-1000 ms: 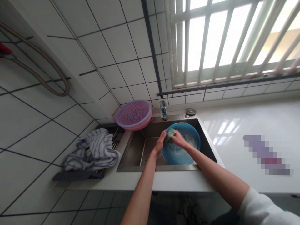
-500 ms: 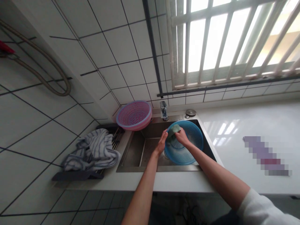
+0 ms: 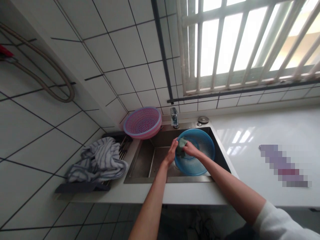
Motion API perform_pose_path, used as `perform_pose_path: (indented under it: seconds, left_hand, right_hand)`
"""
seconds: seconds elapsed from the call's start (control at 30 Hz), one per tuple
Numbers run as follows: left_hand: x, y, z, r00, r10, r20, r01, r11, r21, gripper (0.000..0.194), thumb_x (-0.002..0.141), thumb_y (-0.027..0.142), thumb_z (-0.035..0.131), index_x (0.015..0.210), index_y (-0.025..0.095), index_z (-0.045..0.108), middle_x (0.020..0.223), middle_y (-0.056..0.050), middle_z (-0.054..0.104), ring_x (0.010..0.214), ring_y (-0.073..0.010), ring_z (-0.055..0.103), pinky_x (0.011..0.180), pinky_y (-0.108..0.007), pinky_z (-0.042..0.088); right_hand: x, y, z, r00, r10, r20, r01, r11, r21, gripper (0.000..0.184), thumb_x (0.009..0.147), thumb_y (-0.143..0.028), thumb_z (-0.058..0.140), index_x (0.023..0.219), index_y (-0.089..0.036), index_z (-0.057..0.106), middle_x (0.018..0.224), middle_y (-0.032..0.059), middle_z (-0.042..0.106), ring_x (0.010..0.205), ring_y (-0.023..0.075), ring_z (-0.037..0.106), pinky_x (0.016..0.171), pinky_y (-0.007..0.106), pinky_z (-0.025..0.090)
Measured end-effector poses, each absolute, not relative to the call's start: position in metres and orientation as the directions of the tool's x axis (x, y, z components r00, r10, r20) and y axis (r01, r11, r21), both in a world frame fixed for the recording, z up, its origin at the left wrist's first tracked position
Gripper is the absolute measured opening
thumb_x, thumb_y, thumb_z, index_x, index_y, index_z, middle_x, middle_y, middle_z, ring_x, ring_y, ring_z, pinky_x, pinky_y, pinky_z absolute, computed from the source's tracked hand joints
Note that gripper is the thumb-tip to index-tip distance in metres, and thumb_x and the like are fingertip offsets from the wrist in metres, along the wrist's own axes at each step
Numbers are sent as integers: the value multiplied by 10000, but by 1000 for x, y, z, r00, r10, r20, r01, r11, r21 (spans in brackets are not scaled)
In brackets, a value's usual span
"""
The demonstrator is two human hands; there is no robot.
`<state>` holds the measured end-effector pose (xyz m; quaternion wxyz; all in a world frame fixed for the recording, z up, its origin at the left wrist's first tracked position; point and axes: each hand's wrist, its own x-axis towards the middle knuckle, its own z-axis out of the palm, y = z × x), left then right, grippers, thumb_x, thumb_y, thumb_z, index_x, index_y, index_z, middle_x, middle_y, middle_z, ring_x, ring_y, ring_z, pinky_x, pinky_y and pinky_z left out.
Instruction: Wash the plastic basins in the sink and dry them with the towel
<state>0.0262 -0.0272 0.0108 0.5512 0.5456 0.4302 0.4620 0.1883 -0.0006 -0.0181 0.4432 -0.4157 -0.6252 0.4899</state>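
Observation:
A blue plastic basket (image 3: 196, 168) with a perforated wall is tilted inside the sink (image 3: 151, 180). My left hand (image 3: 171, 152) grips its left rim, fingers along the outside. My right hand (image 3: 190, 149) is closed around a green cloth (image 3: 181, 146), which presses on the basket's inner wall at the left, close to my left fingers. The parts of the cloth inside my right fist are hidden.
A chrome faucet (image 3: 174, 118) rises behind the sink, with a metal drain cover (image 3: 203, 120) to its right. A pink colander (image 3: 143, 123) leans at the back left corner. A striped towel (image 3: 103, 160) lies on a dark rack. A blurred purple item (image 3: 283, 165) rests on the white counter.
My right hand and the green cloth have slid left and slightly down along the basket's inner wall. The basket has shifted slightly left; my left hand stays at its rim.

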Motion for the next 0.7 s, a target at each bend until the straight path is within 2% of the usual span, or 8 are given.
perform_pose_path:
  seconds: [0.07,0.13,0.27,0.33,0.37,0.47,0.53,0.7]
  left_hand:
    - [23,-27,11,175,984,16,-35,-10,999,684,908,717,624,1399,240,640,1483,-86,642,1481,-308,486,1279,-417,295]
    - [22,-27,12,176,984,10,-36,-3,999,698,900,720,635,1399,232,641,1479,-92,645,1478,-315,490,1278,-427,300]
    - [28,-28,14,215,975,45,-86,-27,996,670,912,690,651,1410,242,641,1539,-90,602,1502,-300,468,1287,-431,291]
    - [30,-28,14,223,974,42,-110,-18,994,666,920,684,643,1418,242,639,1543,-86,602,1504,-293,467,1289,-430,291]
    - [30,-27,14,215,976,35,-112,-11,994,668,919,686,641,1416,240,643,1537,-83,609,1504,-291,469,1292,-426,287]
    - [25,-25,13,143,990,7,-87,6,996,671,906,693,639,1390,228,661,1514,-77,630,1498,-291,477,1296,-413,281]
    - [22,-25,13,112,994,-3,-65,11,998,669,902,692,641,1380,226,666,1502,-80,640,1490,-300,486,1293,-421,289]
    - [28,-27,14,206,978,31,-47,-22,999,650,910,693,642,1396,262,662,1547,-62,605,1521,-300,450,1305,-420,266]
  right_hand:
    - [183,-4,-20,-451,889,81,60,121,-991,148,679,-325,581,727,-193,629,707,9,640,666,161,516,660,271,456]
    - [183,-4,-20,-448,891,81,41,111,-993,137,671,-327,583,686,-194,611,677,4,624,644,151,502,638,261,440]
    - [197,8,-10,55,986,156,-17,157,-987,148,672,-322,562,730,-201,624,761,22,657,725,176,535,694,278,471]
    - [198,8,-7,107,979,174,-42,179,-983,161,682,-324,567,758,-202,639,791,26,671,748,183,544,733,292,490]
    - [196,5,-6,30,981,192,-58,193,-979,163,688,-325,573,767,-202,645,798,24,675,747,182,544,750,299,497]
    - [184,-7,-5,-353,908,224,-84,208,-975,129,681,-308,587,733,-201,638,759,9,658,705,172,520,737,305,496]
    - [180,-11,-3,-427,875,228,-81,214,-973,114,673,-296,582,720,-203,629,746,4,647,694,168,506,726,299,485]
    - [193,-4,7,-19,981,193,-112,190,-975,151,672,-325,574,742,-204,630,766,21,649,747,183,523,754,294,483]
